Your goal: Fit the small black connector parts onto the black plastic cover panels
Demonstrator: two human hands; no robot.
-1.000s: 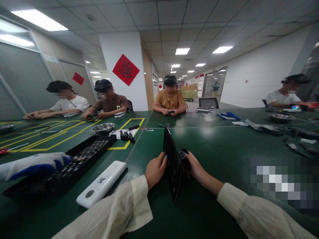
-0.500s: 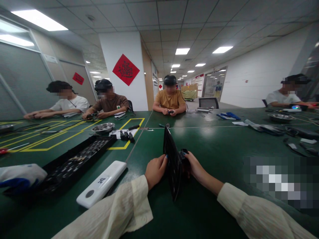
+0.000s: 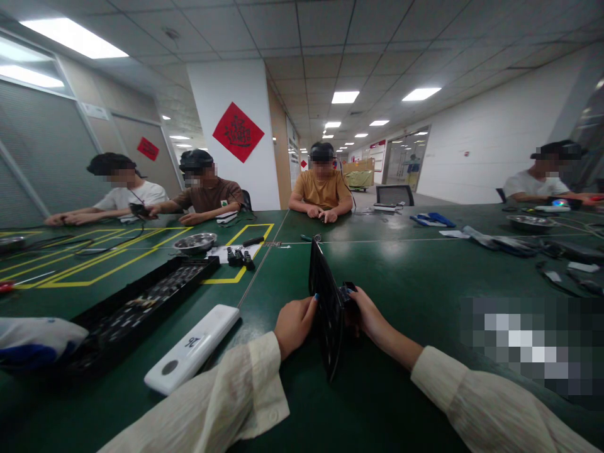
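A thin black panel (image 3: 325, 321) stands on edge above the green table, seen nearly side-on. My left hand (image 3: 295, 324) is closed on its left face, with the thumb pressed against it. On the other side my right hand (image 3: 372, 318) grips a small black block-like part (image 3: 349, 308) against the panel's right face. Whether that part is fixed to the panel I cannot tell, and most of the right fingers are hidden. Left of my left hand lies a white oblong device (image 3: 193, 349) marked 26.
A long black tray (image 3: 207, 267) with small pieces lies at left, a blue-and-white cloth (image 3: 40, 340) by its near end. Beyond are a metal bowl (image 3: 195, 242), black parts (image 3: 240, 258) and pliers (image 3: 311, 238). Several people sit around the table; bags and cables lie at right.
My hands and the panel hold almost still. Across the table, the person in brown has raised a dark object to the left. The person in yellow has lowered their hands to the table.
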